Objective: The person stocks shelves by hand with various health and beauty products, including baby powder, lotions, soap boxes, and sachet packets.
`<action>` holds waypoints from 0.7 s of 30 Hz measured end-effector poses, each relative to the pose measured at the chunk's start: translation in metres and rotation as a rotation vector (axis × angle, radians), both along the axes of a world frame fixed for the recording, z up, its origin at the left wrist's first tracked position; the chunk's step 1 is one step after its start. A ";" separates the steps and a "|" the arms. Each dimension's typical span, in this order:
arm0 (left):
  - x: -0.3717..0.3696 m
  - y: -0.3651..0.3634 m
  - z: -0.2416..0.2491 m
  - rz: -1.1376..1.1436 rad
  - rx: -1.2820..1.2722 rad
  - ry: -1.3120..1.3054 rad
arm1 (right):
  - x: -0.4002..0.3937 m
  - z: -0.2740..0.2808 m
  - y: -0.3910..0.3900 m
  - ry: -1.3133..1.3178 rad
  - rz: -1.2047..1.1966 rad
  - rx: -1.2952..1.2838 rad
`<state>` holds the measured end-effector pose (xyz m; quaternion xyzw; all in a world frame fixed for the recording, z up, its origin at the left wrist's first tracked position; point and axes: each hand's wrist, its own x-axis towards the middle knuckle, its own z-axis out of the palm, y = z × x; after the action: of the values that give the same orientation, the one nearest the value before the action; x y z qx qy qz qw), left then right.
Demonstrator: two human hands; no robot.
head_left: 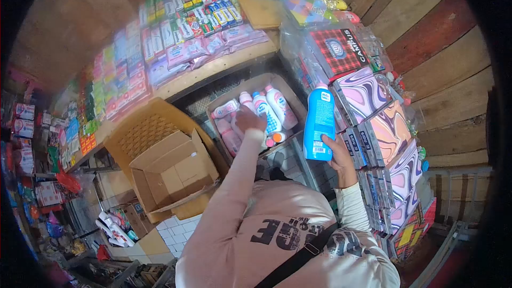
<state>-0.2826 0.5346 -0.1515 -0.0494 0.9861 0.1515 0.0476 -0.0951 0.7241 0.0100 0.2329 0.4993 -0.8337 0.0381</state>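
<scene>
My right hand (337, 152) is closed around the lower part of a blue bottle (319, 120) with a pale cap, held upright beside the stacked notebooks. My left hand (252, 119) reaches down into an open carton (292, 86) of bottles, its fingers hidden among them. Around it in the carton are a pink-and-white bottle (281, 108), a blue-capped bottle (261, 108) with a checked pattern, a bottle lying on its side (225, 109) and pink bottles (230, 137). An orange cap (278, 137) shows near the carton's close edge.
Left of the carton, an open cardboard box (173, 168) sits on a tan woven plastic chair (144, 122). Boxed toothpaste and soap (184, 29) cover the shelf behind. Stacked patterned notebooks (362, 93) stand at right, near a plank wall (453, 85).
</scene>
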 end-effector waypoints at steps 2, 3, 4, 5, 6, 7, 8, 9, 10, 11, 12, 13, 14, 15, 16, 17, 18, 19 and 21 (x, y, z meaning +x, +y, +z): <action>-0.030 0.000 -0.010 0.002 0.091 -0.252 | 0.003 0.004 -0.002 0.012 -0.018 0.009; -0.038 -0.005 -0.013 -0.028 0.095 -0.311 | 0.006 0.005 -0.001 0.019 -0.026 0.017; -0.046 -0.011 -0.012 -0.056 0.099 -0.370 | 0.009 0.004 0.000 0.026 -0.031 0.028; -0.055 -0.015 -0.011 -0.082 0.104 -0.428 | 0.011 0.005 0.001 0.034 -0.034 0.038; -0.051 -0.021 0.009 -0.004 0.179 -0.396 | 0.013 0.010 0.000 0.037 -0.048 0.039; -0.050 -0.030 0.018 -0.007 0.202 -0.343 | 0.014 0.013 0.002 0.033 -0.064 0.041; -0.047 -0.043 0.024 -0.011 0.219 -0.293 | 0.016 0.015 0.002 0.026 -0.082 0.039; -0.043 -0.056 0.031 -0.015 0.236 -0.247 | 0.019 0.014 0.002 0.014 -0.099 0.035; -0.037 -0.070 0.039 -0.010 0.281 -0.248 | 0.020 0.008 0.006 0.014 -0.102 0.021; -0.031 -0.085 0.050 -0.002 0.329 -0.249 | 0.021 0.005 0.008 0.014 -0.107 0.025; -0.024 -0.096 0.053 0.011 0.377 -0.250 | 0.021 0.002 0.009 0.014 -0.108 0.030; -0.020 -0.106 0.047 0.003 0.366 -0.199 | 0.019 0.001 0.009 0.016 -0.104 0.035; -0.016 -0.115 0.037 -0.003 0.355 -0.146 | 0.017 0.002 0.007 0.007 -0.112 0.031; -0.015 -0.118 0.041 -0.009 0.345 -0.091 | 0.014 0.002 0.006 0.005 -0.104 0.033; -0.014 -0.120 0.045 0.001 0.362 -0.184 | 0.012 0.003 0.006 0.003 -0.097 0.038; -0.011 -0.120 0.049 0.014 0.344 -0.201 | 0.010 0.003 0.006 0.000 -0.089 0.044; -0.007 -0.117 0.055 0.028 0.327 -0.218 | 0.008 0.003 0.006 0.002 -0.082 0.045; -0.004 -0.114 0.057 0.041 0.310 -0.235 | 0.007 0.002 0.006 0.003 -0.075 0.047; 0.000 -0.112 0.049 0.019 0.333 -0.227 | 0.005 0.002 0.005 0.002 -0.064 0.055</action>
<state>-0.2829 0.4230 -0.1028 -0.0670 0.9352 0.3064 0.1645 -0.0901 0.7292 0.0123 0.2489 0.5143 -0.8207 0.0043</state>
